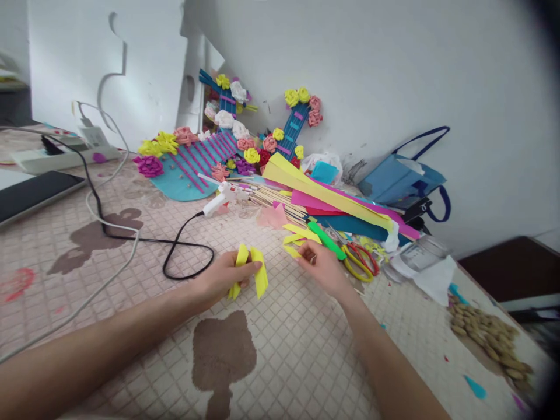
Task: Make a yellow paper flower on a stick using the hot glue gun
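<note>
My left hand (233, 271) is closed round several folded yellow crepe paper strips (260, 279), whose ends stick out on both sides of the fingers. To its right, my right hand (324, 265) has its fingers curled on the end of another yellow strip (291, 251), apparently pinching it. More yellow strips (301, 231) lie just beyond those fingertips. A green-handled cutter or knife (326, 240) rests close by the right hand. Beside it are yellow-handled scissors (357, 265) and red-handled scissors (368, 256). A white glue gun (223, 198) lies farther back on its black cord (184, 242).
Blue panels (186, 175) with paper flowers lean at the back. Wooden sticks (280, 201) and long yellow paper sheets (328, 192) lie behind the hands. A blue bag (394, 178), a clear plastic box (422, 256) and peanuts (485, 332) are rightward. A dark tablet (41, 195) sits left.
</note>
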Available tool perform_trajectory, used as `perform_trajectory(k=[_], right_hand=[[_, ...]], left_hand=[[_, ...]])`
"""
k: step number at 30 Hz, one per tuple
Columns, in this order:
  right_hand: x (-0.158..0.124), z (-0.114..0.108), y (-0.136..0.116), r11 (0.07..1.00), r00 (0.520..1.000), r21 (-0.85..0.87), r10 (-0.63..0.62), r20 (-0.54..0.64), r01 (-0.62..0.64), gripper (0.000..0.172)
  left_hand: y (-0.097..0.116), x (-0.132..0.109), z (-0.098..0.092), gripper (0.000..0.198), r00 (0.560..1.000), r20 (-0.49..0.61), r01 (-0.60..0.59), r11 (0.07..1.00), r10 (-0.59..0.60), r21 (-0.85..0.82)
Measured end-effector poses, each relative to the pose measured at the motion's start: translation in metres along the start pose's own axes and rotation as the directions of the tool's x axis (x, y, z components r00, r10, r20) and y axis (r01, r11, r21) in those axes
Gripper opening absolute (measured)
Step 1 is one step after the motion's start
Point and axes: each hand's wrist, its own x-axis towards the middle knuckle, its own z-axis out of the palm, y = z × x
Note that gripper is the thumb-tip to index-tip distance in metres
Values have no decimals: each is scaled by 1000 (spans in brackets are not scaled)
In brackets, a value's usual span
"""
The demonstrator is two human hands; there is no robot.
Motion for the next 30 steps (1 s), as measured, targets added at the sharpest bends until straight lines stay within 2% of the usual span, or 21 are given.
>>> perform_trajectory(k=[2, 4, 6, 7, 9, 10, 12, 14, 17, 19, 23, 28, 30], right_hand=[[3, -4, 1, 999, 990, -50, -13, -141, 6, 6], [2, -3, -3, 989, 951, -143, -86, -296, 45, 10], [-4, 5, -14, 984, 926, -149, -145, -348, 99, 15], [-8, 11, -22, 988, 941, -83, -148, -304, 128, 16], [-19, 25, -39, 984, 980, 79, -150, -129, 161, 23], [-25, 32, -46, 978, 984, 119, -167, -57, 172, 30], [-33, 44, -58, 974, 980, 110, -200, 10, 198, 45], [-37, 53, -63, 972, 973, 56, -229, 10, 228, 51], [-37, 59, -64, 966, 966, 18, -259, -8, 259, 50], [-35, 60, -63, 966, 967, 51, -255, -10, 255, 50], [-34, 60, -62, 957, 982, 220, -182, -46, 187, 50], [-34, 63, -62, 960, 978, 187, -198, -70, 208, 45], [-34, 64, -63, 949, 984, 263, -160, -72, 174, 47]], left_hand=[[0, 0, 0, 35, 1000, 2, 8, 1000, -8, 11], [0, -1, 1, 35, 1000, 10, 0, 1000, 0, 10], [0, -1, 2, 35, 1000, 10, -14, 1000, 14, 2], [-1, 0, 2, 35, 1000, 5, -21, 1000, 21, -4], [-1, 0, 2, 35, 999, -15, -34, 999, 34, -18], [-1, 1, 3, 36, 999, -24, -44, 999, 43, -31], [-2, 2, 3, 35, 997, -42, -63, 996, 60, -69], [-3, 3, 3, 35, 996, -60, -74, 991, 68, -111], [-5, 4, 2, 36, 995, -77, -83, 982, 70, -170], [-5, 5, 2, 36, 995, -73, -80, 976, 66, -203], [-2, 4, 4, 37, 994, -95, -77, 969, 56, -233], [1, 3, 6, 35, 991, -116, -99, 958, 70, -270], [1, 3, 6, 34, 991, -114, -102, 952, 71, -288]])
